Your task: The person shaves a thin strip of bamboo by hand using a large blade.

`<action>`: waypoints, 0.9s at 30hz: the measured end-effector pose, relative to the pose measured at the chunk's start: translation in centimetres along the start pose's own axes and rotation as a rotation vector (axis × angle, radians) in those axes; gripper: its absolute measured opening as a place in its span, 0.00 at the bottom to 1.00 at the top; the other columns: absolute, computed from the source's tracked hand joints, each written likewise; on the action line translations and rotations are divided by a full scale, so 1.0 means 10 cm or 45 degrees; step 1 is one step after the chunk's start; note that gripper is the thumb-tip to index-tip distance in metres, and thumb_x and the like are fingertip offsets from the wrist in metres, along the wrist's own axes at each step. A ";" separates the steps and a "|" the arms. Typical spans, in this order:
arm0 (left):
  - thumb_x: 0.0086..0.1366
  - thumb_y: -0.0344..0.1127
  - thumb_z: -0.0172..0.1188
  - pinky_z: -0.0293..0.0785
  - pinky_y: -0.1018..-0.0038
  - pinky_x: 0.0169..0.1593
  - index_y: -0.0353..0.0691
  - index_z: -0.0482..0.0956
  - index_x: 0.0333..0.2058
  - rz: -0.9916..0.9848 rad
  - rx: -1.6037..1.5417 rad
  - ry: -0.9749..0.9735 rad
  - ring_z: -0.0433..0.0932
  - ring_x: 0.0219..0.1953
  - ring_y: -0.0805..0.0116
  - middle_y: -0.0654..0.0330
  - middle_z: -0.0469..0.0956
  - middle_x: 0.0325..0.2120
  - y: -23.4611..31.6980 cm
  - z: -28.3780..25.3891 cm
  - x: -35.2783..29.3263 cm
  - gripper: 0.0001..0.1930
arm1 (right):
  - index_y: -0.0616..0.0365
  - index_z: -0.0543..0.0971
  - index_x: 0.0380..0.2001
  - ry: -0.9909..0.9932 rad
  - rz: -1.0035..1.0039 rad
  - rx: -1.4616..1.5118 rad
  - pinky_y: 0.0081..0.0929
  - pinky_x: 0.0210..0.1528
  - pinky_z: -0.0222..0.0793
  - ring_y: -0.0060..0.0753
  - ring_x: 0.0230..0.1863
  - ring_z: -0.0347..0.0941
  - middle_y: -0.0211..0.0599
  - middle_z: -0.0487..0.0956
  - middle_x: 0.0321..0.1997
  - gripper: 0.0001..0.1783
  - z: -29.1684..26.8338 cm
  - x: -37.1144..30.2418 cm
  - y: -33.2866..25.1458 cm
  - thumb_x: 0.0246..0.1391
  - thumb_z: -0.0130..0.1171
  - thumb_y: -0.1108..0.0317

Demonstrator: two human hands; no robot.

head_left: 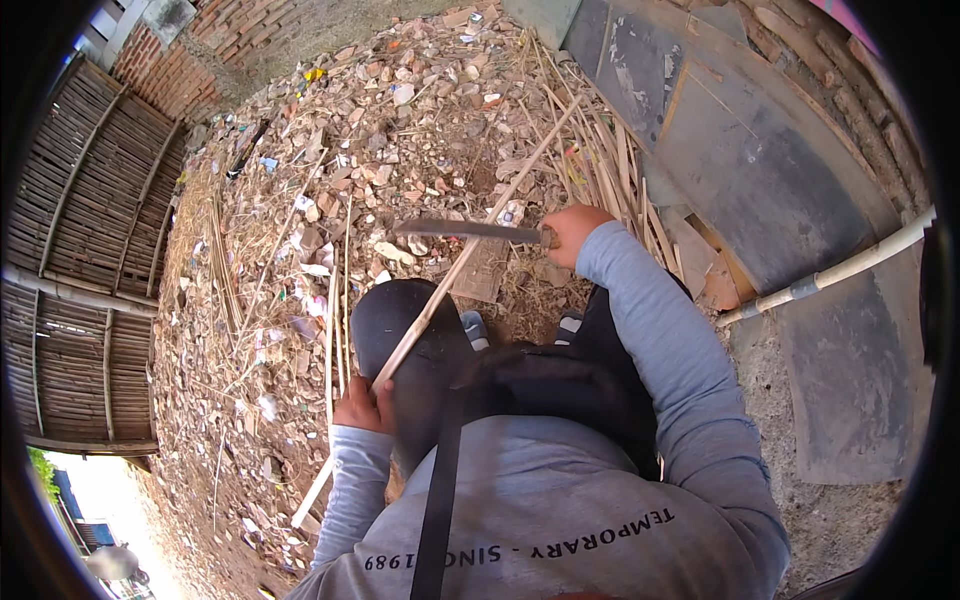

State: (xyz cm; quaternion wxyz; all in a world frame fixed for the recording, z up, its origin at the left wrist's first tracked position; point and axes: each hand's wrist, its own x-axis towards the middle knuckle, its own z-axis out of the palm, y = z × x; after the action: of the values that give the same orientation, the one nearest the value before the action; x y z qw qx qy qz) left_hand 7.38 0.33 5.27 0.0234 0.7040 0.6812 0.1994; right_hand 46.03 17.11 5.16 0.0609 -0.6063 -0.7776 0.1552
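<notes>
A long, pale bamboo strip [432, 305] slants across my raised knee, from beside my left sleeve up toward the far right. My left hand [366, 405] is closed around its lower part, next to the knee. My right hand [578, 236] grips the short handle of a machete [450, 228], whose dark blade points left. The blade crosses the strip above the knee; whether it touches the strip I cannot tell. My fingers on the handle are partly hidden by the back of the hand.
Broken brick, stones and litter [400, 140] cover the ground. More bamboo strips [612, 165] lie at the right, beside grey sheets [770, 160] and a pale pole [850, 268]. Thin strips [338, 310] lie left of my knee. A bamboo-slat wall [85, 190] stands at the left.
</notes>
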 end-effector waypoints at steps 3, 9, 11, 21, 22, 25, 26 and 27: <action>0.63 0.50 0.55 0.69 0.52 0.25 0.37 0.69 0.29 -0.081 0.065 -0.129 0.74 0.21 0.42 0.45 0.74 0.17 -0.01 -0.02 -0.04 0.19 | 0.52 0.79 0.35 -0.094 -0.032 -0.024 0.43 0.41 0.72 0.51 0.36 0.76 0.47 0.79 0.31 0.16 0.02 0.01 -0.06 0.41 0.62 0.58; 0.65 0.50 0.52 0.67 0.52 0.23 0.37 0.67 0.25 -0.055 0.023 -0.120 0.73 0.19 0.40 0.44 0.72 0.15 -0.14 0.08 -0.01 0.20 | 0.54 0.78 0.31 0.054 0.079 0.130 0.43 0.40 0.72 0.51 0.35 0.76 0.45 0.79 0.29 0.15 -0.03 0.06 -0.11 0.40 0.62 0.59; 0.65 0.50 0.51 0.67 0.53 0.23 0.37 0.66 0.24 -0.017 0.006 -0.137 0.73 0.20 0.40 0.44 0.71 0.14 -0.19 0.06 -0.01 0.20 | 0.51 0.80 0.34 -0.219 0.024 0.043 0.39 0.47 0.72 0.48 0.42 0.76 0.45 0.80 0.36 0.14 -0.12 -0.02 -0.31 0.42 0.58 0.60; 0.66 0.48 0.51 0.67 0.53 0.25 0.37 0.69 0.25 -0.015 -0.103 -0.215 0.73 0.20 0.40 0.44 0.72 0.15 -0.20 0.02 0.08 0.19 | 0.54 0.79 0.32 -0.081 0.124 0.186 0.40 0.43 0.72 0.49 0.38 0.76 0.46 0.79 0.33 0.15 0.07 0.12 -0.08 0.40 0.60 0.59; 0.66 0.48 0.51 0.67 0.53 0.25 0.37 0.69 0.25 -0.020 -0.105 -0.221 0.73 0.20 0.40 0.44 0.72 0.15 -0.21 0.02 0.08 0.19 | 0.57 0.79 0.30 -0.094 -0.003 0.196 0.41 0.40 0.72 0.50 0.35 0.76 0.47 0.79 0.29 0.16 0.09 0.06 -0.17 0.39 0.62 0.58; 0.65 0.48 0.52 0.66 0.54 0.24 0.37 0.68 0.24 0.018 -0.167 -0.259 0.72 0.19 0.40 0.44 0.71 0.14 -0.26 0.02 0.12 0.20 | 0.56 0.79 0.31 -0.143 -0.023 0.152 0.41 0.41 0.72 0.50 0.36 0.76 0.47 0.79 0.31 0.16 0.12 0.11 -0.13 0.39 0.62 0.58; 0.65 0.48 0.52 0.66 0.54 0.24 0.37 0.68 0.24 0.021 -0.168 -0.263 0.72 0.19 0.40 0.44 0.71 0.14 -0.27 0.03 0.11 0.20 | 0.56 0.79 0.32 -0.142 -0.021 0.186 0.41 0.41 0.72 0.50 0.36 0.77 0.47 0.79 0.31 0.17 0.15 0.12 -0.06 0.39 0.62 0.58; 0.65 0.48 0.52 0.66 0.54 0.24 0.37 0.68 0.23 0.018 -0.174 -0.272 0.72 0.19 0.40 0.44 0.71 0.14 -0.27 0.02 0.14 0.20 | 0.56 0.79 0.32 -0.128 -0.024 0.177 0.41 0.41 0.72 0.50 0.36 0.77 0.47 0.79 0.31 0.17 0.12 0.15 0.01 0.39 0.62 0.58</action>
State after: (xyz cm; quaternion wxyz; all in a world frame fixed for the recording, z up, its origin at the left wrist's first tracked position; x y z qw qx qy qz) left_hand 4.92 1.89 4.57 0.1421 0.7227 0.6548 0.1694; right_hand 45.37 18.33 3.86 0.0652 -0.5848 -0.7726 0.2386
